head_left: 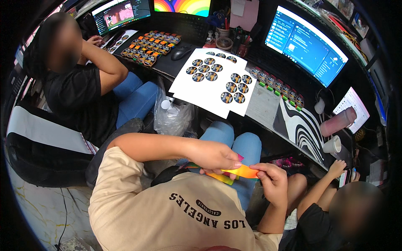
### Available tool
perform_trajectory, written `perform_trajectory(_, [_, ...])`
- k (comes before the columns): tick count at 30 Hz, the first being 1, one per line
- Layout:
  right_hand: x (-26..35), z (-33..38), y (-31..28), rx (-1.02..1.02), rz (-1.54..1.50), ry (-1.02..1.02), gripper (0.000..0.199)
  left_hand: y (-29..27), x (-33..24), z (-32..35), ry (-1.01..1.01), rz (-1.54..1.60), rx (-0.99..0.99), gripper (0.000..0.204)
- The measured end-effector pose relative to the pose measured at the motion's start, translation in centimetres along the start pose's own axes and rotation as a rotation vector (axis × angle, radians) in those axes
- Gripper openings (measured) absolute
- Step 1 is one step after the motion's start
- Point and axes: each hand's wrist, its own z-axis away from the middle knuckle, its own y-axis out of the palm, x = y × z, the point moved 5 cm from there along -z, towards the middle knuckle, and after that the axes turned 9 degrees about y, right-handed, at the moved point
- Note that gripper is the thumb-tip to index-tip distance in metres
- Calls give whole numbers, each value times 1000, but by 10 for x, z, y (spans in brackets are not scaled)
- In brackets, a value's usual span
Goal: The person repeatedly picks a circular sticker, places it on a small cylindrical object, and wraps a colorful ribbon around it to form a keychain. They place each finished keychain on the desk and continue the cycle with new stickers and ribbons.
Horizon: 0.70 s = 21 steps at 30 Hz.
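A multicoloured ribbon [241, 171], orange and yellow with green and pink parts, is stretched between my two hands above my lap. My left hand [215, 157] is closed around it, and a pink piece shows above the fingers. My right hand [273, 179] pinches the orange end between thumb and fingertips. More of the ribbon hangs below the left hand, partly hidden by my shirt. In front of me on the desk lie white sheets [184, 85] bearing round black stickers [204, 68]. A row of round medals [278, 85] with coloured ribbons stands right of the sheets.
More medals [146, 49] cover the desk at the far left, near a black mouse [181, 52]. A monitor [305, 44], pink tumbler [338, 121] and white cup [332, 144] stand right. People sit on both sides; the right one holds a phone [344, 178]. A plastic bag [173, 119] hangs by the desk.
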Motion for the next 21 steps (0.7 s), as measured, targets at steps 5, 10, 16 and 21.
perform_trajectory(5, [-8, 0, 0, 89, -108, 90, 18, -3, 0, 2, -16, -28, 32, 48])
perform_trajectory(10, [-19, -2, -8, 148, -240, 105, 13, -19, -6, 14, -38, 27, 6, 43])
perform_trajectory(16, [10, -6, -15, 161, 232, -129, 24, -20, -19, 21, 9, 59, 64, 43])
perform_trajectory(21, [21, -16, -35, 257, 230, -138, 26, -11, -31, 20, 71, 107, 144, 48])
